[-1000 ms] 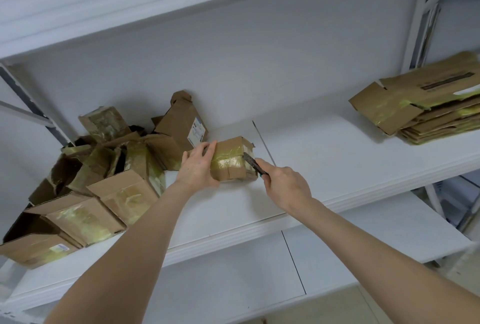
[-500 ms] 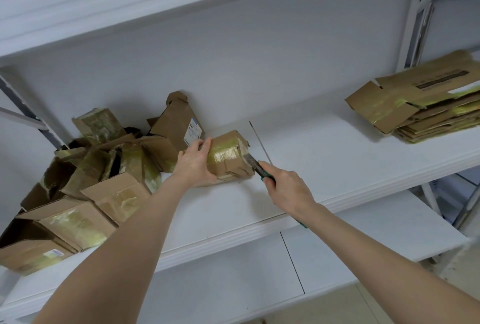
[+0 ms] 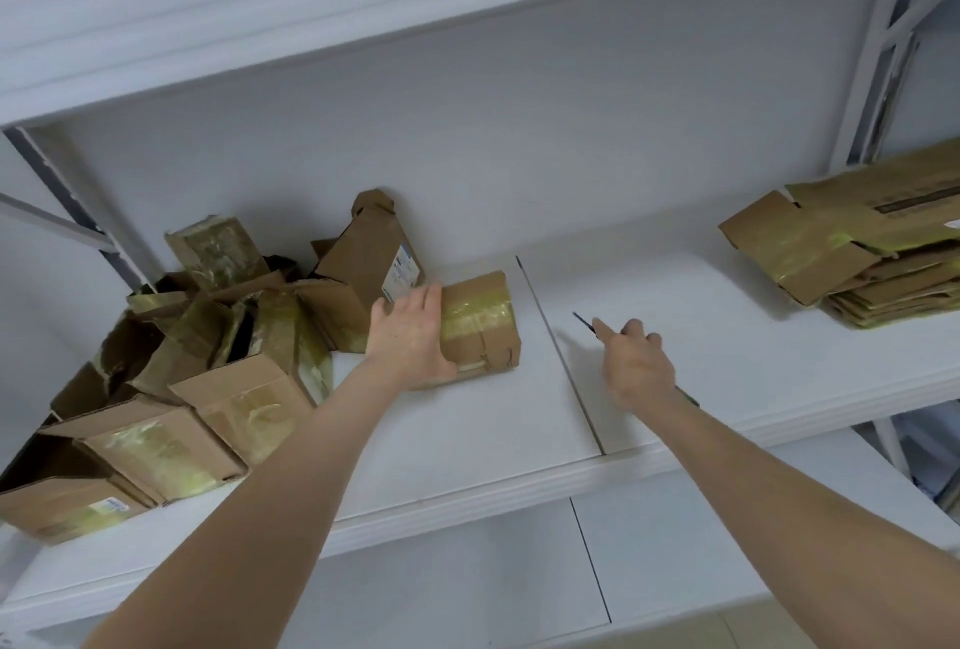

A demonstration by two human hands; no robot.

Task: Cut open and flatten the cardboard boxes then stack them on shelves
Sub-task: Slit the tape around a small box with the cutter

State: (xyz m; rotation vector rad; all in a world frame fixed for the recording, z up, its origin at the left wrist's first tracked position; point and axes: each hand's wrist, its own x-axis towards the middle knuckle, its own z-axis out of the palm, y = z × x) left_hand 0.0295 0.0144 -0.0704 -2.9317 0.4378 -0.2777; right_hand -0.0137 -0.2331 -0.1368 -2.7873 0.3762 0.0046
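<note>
Cardboard box (image 3: pixel 480 323), small and brown, is lying on the white shelf (image 3: pixel 727 347) just left of the panel seam, its longer side running away from the person, roughly along that seam. Left hand (image 3: pixel 410 341) is resting on its left end, fingers straight and close together, thumb lying along the near edge. Right hand (image 3: pixel 636 367) is hovering apart from it across the seam, fingers curling round a utility knife (image 3: pixel 584 322) whose blade is pointing up and left toward the box. A shiny yellowish tape band is crossing the box's top, and its near right corner is looking creased and torn; it is probably needing more cutting before it will flatten
</note>
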